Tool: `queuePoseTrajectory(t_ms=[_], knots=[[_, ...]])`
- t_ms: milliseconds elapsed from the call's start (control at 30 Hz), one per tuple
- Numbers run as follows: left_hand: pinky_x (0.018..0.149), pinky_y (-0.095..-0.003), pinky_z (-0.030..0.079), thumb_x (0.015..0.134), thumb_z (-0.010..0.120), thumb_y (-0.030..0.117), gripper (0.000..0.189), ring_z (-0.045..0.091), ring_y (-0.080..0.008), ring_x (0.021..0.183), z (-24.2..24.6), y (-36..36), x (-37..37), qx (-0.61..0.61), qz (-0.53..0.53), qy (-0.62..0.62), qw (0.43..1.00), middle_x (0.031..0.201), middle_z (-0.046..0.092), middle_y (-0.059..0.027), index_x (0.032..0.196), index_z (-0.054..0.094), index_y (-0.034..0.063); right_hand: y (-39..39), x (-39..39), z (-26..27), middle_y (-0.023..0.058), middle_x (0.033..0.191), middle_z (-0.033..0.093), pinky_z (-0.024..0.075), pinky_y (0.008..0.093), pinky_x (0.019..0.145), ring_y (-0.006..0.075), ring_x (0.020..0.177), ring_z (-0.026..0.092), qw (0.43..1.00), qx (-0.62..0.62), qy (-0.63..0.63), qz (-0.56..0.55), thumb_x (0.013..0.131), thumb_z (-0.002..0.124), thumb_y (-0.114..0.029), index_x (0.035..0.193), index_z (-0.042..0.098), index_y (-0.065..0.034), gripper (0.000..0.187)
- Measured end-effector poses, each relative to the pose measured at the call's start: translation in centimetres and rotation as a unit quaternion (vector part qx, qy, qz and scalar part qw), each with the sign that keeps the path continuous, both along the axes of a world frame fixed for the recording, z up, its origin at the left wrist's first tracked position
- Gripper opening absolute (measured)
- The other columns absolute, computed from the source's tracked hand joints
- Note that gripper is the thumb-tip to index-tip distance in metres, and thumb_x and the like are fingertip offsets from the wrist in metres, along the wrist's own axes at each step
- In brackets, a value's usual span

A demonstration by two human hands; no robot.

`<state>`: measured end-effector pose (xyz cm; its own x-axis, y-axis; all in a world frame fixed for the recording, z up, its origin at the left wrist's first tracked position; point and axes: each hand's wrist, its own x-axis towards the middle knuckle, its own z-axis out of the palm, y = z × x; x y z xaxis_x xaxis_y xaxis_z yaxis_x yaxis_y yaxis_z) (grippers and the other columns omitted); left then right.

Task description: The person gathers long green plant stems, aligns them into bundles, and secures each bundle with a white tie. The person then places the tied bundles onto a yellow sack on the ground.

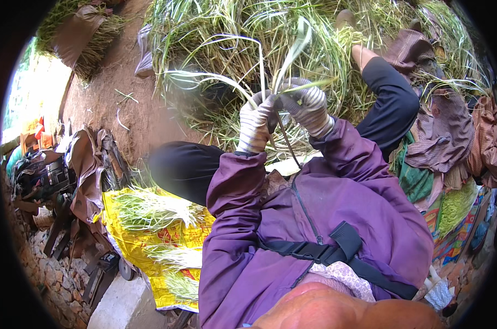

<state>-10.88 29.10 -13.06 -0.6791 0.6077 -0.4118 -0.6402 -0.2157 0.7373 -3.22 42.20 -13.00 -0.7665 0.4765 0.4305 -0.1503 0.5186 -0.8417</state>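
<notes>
My left hand (256, 123), in a striped knit glove, pinches several long pale-green grass stalks (262, 70) whose leaves fan upward and to the left. Close beside it, my right hand (308, 109) wears a matching glove with dark fingertips. Its fingers are closed on the same small bunch, near a broad whitish leaf blade (292, 51). The fingertips of both hands nearly meet. From between them a thin dark strip (288, 142) runs down toward my purple jacket. Just beyond my hands lies a large heap of cut grass (215, 49).
To my left, bundles of trimmed grass (158, 211) lie on a yellow printed sack (129, 242). Piled cloth and dark odds and ends (88, 164) stand near it. Crumpled checked cloths (441, 127) lie to the right. Bare earth (108, 94) shows at upper left.
</notes>
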Motion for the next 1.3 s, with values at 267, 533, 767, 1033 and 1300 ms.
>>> queuePoseTrajectory(t_ms=[267,533,767,1033,1300], knots=[[0.047,-0.0173,0.034,0.089,0.067,0.019,0.017,0.047,-0.0042,0.053,-0.8,0.4,0.2,0.004,0.095,-0.025,0.995,0.073,0.061,0.0004,0.093,0.063,0.0025,0.8,-0.6,1.7,0.0121,0.091,0.069,0.053,0.0367,0.061,0.0311,0.075,0.067,0.971,0.226,0.054,0.061,0.073,0.076,-0.014,0.099,0.069,-0.0077,0.028],[0.041,-0.0176,0.029,0.088,0.068,0.022,0.021,0.041,-0.0022,0.046,-0.4,0.7,0.4,-0.017,0.054,0.003,0.998,0.068,0.059,0.0018,0.092,0.064,0.002,0.9,-0.7,0.7,0.0106,0.092,0.068,0.0542,0.0375,0.067,0.0306,0.079,0.067,0.974,0.209,0.08,0.032,0.072,0.074,-0.012,0.097,0.069,-0.0073,0.026],[0.046,-0.0187,0.034,0.089,0.066,0.018,0.013,0.044,-0.0037,0.052,1.0,1.6,1.4,-0.034,0.106,-0.012,0.994,0.068,0.055,0.0042,0.09,0.062,0.006,1.6,-0.4,1.7,0.011,0.091,0.067,0.0536,0.0381,0.063,0.0317,0.075,0.066,0.962,0.256,0.073,0.067,0.069,0.074,-0.012,0.096,0.068,-0.0033,0.029],[0.044,-0.0192,0.032,0.092,0.063,0.017,0.018,0.042,-0.0028,0.049,0.4,1.9,0.1,-0.078,0.141,0.059,0.985,0.062,0.056,0.0026,0.08,0.063,0.0044,-0.2,1.7,1.1,0.0085,0.093,0.066,0.054,0.0376,0.063,0.0278,0.076,0.066,0.951,0.245,0.065,0.176,0.065,0.072,-0.011,0.098,0.067,-0.0059,0.034],[0.032,-0.0194,0.027,0.089,0.068,0.016,0.014,0.041,-0.0039,0.037,1.1,-1.1,-4.2,-0.008,0.22,0.08,0.972,0.066,0.063,-0.0044,0.087,0.061,0.0042,1.9,8.4,-3.1,0.0076,0.088,0.069,0.0539,0.0395,0.068,0.0285,0.08,0.067,0.664,0.327,-0.579,0.343,0.076,0.064,-0.022,0.095,0.069,-0.0135,0.022]])
